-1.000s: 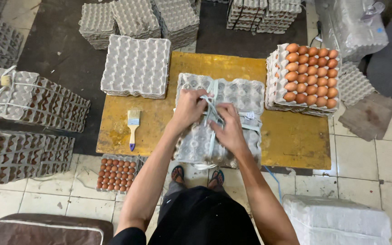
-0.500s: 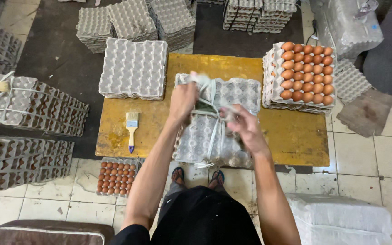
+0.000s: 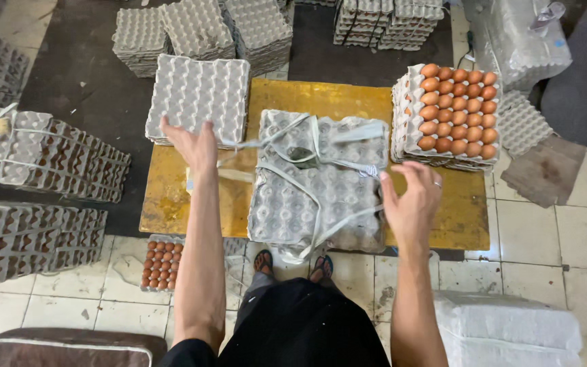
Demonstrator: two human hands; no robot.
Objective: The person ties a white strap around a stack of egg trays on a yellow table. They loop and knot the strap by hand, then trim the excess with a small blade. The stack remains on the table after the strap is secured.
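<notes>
A stack of grey egg trays [image 3: 287, 211] lies on a low yellow table [image 3: 321, 95], bound with loose white plastic straps [image 3: 315, 146] that cross over its top. My left hand [image 3: 195, 146] hovers to the left of the stack, fingers spread, beside a strap end that trails toward it. My right hand [image 3: 412, 200] is at the stack's right edge, fingers apart and holding nothing, close to another strap.
A pile of empty trays [image 3: 198, 95] sits on the table's back left. Trays filled with brown eggs [image 3: 456, 112] stand at its right. A small tray of eggs [image 3: 161, 261] is on the floor. Tied tray bundles [image 3: 49, 163] line the left, white sacks [image 3: 511, 329] the right.
Both hands have left the middle of the bundle and spread apart, the left going far left, the right to the right edge. The straps now lie loose across the top.
</notes>
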